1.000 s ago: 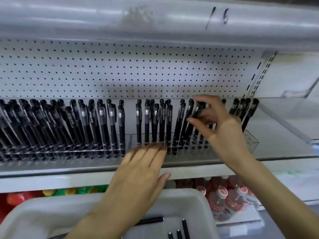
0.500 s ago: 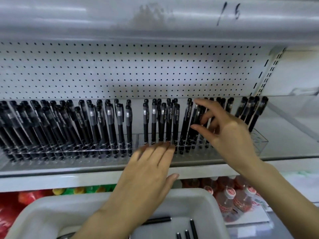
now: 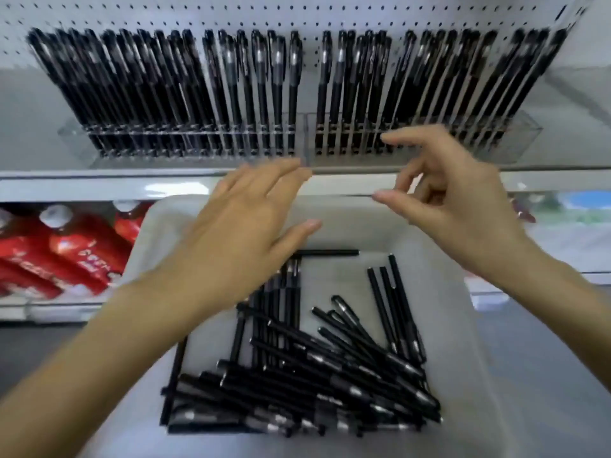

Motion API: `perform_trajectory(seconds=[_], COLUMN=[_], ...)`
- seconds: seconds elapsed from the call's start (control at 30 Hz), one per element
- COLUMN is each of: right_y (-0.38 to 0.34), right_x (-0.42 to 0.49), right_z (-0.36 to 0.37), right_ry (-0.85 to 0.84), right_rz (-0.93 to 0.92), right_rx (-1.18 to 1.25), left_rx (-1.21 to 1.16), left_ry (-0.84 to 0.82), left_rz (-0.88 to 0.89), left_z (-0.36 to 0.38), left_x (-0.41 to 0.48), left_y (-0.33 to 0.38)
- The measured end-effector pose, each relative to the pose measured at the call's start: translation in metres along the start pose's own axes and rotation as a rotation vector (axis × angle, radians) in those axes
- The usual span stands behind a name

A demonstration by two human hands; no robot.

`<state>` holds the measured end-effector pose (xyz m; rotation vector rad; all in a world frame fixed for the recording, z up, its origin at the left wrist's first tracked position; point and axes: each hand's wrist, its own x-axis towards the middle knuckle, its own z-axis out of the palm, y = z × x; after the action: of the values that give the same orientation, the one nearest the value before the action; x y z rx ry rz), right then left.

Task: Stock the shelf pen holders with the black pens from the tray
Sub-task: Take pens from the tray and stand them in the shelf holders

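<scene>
A white tray [image 3: 439,292] sits below the shelf and holds several loose black pens [image 3: 330,368] in a heap. On the shelf, two clear pen holders stand side by side: the left holder [image 3: 185,143] and the right holder [image 3: 515,133], both filled with rows of upright black pens [image 3: 277,84]. My left hand [image 3: 238,233] hovers flat over the tray's far left part, fingers spread, holding nothing. My right hand [image 3: 453,200] hangs above the tray's far edge, just below the right holder, fingers loosely curled and apart, empty.
The white shelf edge [image 3: 99,183] runs across the view, with a pegboard back wall [image 3: 310,14] behind the pens. Red bottles [image 3: 66,249] lie on the lower shelf at left. More packaged goods [image 3: 575,209] sit at lower right.
The view has tilted down, bringing the tray of pens into sight. My right hand has let go of the shelf pens and dropped toward the tray. My left hand came off the shelf edge.
</scene>
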<state>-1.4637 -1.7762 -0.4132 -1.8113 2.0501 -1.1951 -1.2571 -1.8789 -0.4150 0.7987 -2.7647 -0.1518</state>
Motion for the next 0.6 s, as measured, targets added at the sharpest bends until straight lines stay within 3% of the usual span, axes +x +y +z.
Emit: perform_trajectory(seconds=[0.13, 0.27, 0.43, 0.6], right_y=[-0.017, -0.017, -0.02, -0.02], right_x=[-0.059, -0.098, -0.117, -0.122], right_z=[0.038, 0.059, 0.065, 0.072], right_ry=[-0.355, -0.584, -0.63, -0.568], right_rz=[0.161, 0.253, 0.345, 0.374], right_rx=[0.164, 0.091, 0.052, -0.018], left_rx=[-0.146, -0.126, -0.024, -0.007], left_ry=[-0.059, -0.105, -0.141, -0.123], left_rz=[-0.17, -0.143, -0.167, -0.216], left_z=[-0.012, -0.003, 0.017, 0.016], left_x=[-0.091, -0.156, -0.182, -0.182], left_y=[-0.006, 0.018, 0.035, 0.04])
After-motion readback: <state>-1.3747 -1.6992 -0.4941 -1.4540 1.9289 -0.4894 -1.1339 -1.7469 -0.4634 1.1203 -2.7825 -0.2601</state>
